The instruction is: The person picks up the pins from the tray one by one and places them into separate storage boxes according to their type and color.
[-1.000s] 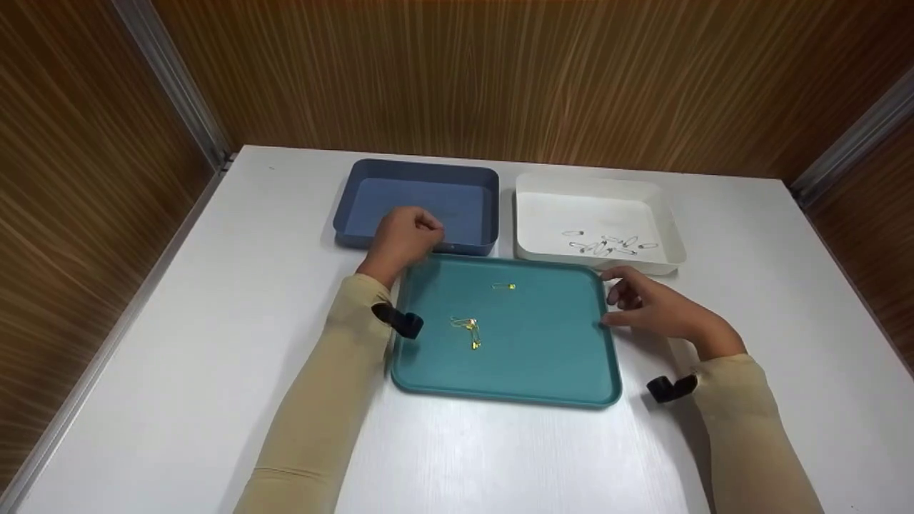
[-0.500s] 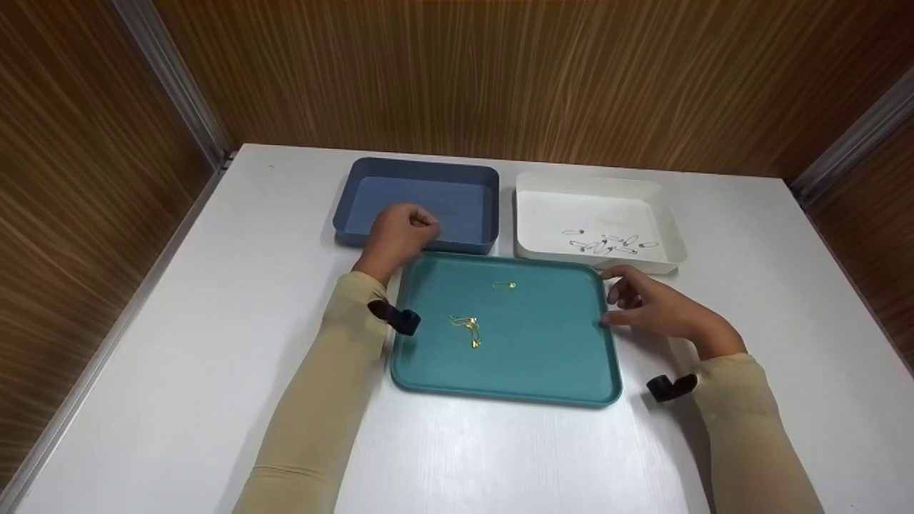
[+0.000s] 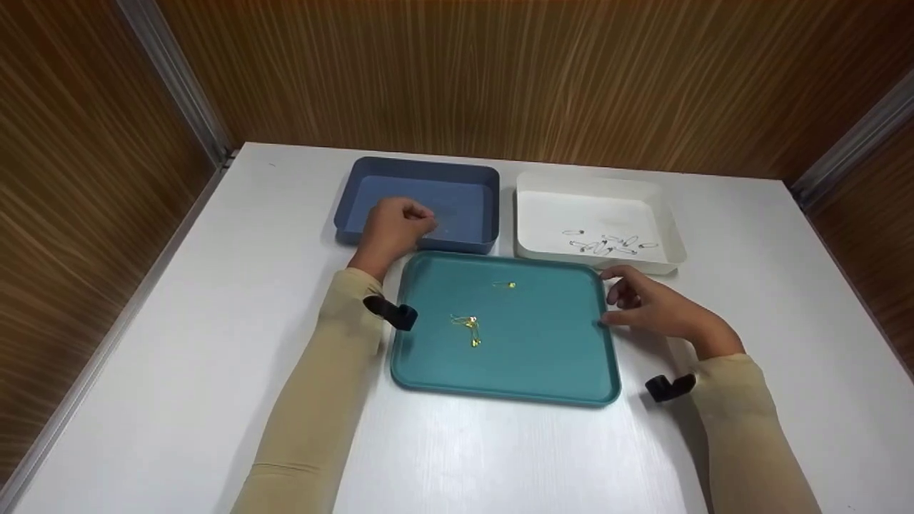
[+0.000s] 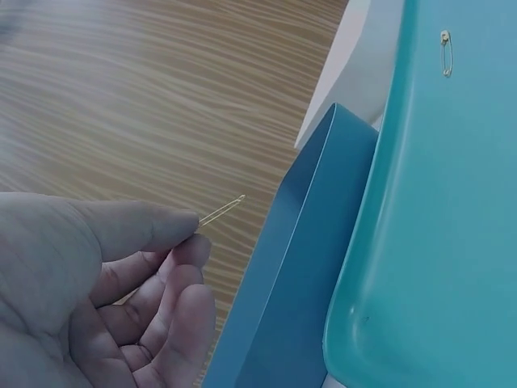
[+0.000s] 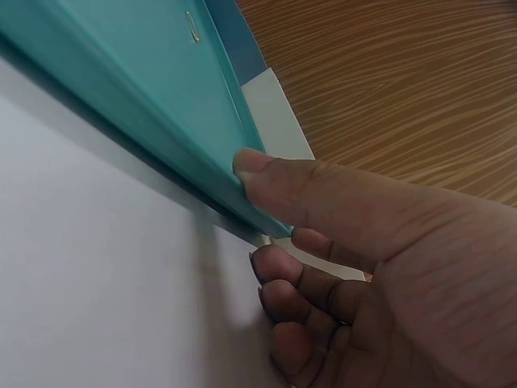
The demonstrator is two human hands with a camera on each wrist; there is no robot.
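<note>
My left hand [image 3: 418, 218] hovers over the near part of the blue tray [image 3: 421, 165] and pinches a thin gold safety pin [image 4: 222, 210] between thumb and forefinger. The left wrist view shows the pin's tip sticking out beyond the fingers [image 4: 145, 242], beside the blue tray's wall [image 4: 299, 283]. On the teal tray [image 3: 543, 357] lie one gold pin [image 3: 504, 286] and a small cluster of gold pins [image 3: 468, 330]. My right hand [image 3: 628, 303] rests at the teal tray's right edge. Its thumb [image 5: 323, 190] presses against the rim [image 5: 145, 89], with the fingers loosely curled on the table.
A white tray [image 3: 593, 182] at the back right holds several silver safety pins [image 3: 607, 244]. All trays stand on a white table [image 3: 178, 357] enclosed by wood-panelled walls on three sides. A black strap sits on each wrist.
My left hand has moved slightly farther over the blue tray with the pin pinched in it. The right hand and the trays have stayed put.
</note>
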